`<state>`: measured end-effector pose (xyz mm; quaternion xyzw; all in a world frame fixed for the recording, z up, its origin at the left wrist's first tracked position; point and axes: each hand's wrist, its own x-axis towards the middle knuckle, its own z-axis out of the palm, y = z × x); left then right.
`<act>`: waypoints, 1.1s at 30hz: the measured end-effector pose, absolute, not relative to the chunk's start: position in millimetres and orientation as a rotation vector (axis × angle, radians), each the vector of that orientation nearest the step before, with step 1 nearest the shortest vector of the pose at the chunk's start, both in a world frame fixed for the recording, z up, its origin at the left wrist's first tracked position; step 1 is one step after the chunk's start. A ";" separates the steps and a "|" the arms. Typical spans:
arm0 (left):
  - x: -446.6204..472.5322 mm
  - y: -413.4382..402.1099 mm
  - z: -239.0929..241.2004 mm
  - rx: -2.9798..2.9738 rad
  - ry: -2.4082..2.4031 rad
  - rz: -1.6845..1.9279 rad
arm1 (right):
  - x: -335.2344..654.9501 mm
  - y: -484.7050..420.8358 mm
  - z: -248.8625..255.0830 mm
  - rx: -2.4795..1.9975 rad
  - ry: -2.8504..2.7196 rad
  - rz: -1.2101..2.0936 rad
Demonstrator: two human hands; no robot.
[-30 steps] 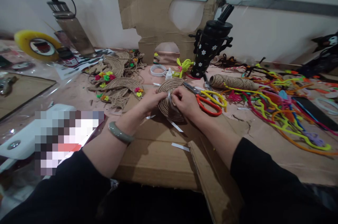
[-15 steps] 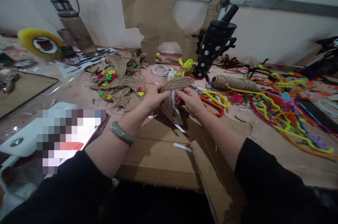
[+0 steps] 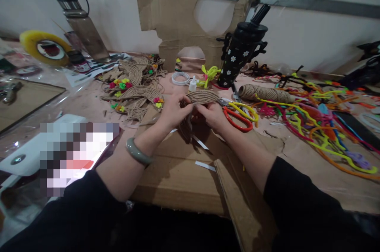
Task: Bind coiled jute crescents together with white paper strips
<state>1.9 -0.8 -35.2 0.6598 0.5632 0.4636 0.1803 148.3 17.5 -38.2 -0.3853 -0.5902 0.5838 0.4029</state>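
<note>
Both hands meet on a curved piece covered in rows of brown twine (image 3: 204, 97), held above a cardboard sheet (image 3: 172, 169). My left hand (image 3: 177, 111) is closed around its left part, thumb on the near side. From the other side my right hand (image 3: 212, 116) pinches the piece near its middle, its thumb close to the left thumb. What lies between the thumbs is mostly hidden. White paper-like strips (image 3: 204, 165) lie on the cardboard just below. Scissors with red and yellow handles (image 3: 240, 120) rest right beside my right hand.
Finished-looking twine arcs with colourful flowers (image 3: 142, 95) lie piled at left. A small glue bottle (image 3: 192, 84) and black flowered tumbler (image 3: 239, 58) stand behind. To the right are a twine roll (image 3: 264, 93) and tangled bright cords (image 3: 326, 133); a phone (image 3: 103, 137) lies left.
The twine piece has tilted, so its lower end is foreshortened and its top edge sits lower. The white strip seen on it between my hands is now hidden. My hands have drawn closer together.
</note>
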 end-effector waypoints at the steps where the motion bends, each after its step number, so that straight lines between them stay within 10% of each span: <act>1: 1.2 -0.1 -35.8 1.870 1.597 1.297 | 148.9 17.9 -40.0 -0.978 -1.547 1.429; 33: 0.4 -0.1 -30.1 1.718 1.612 1.194 | 153.4 25.4 -42.4 -0.910 -1.895 1.040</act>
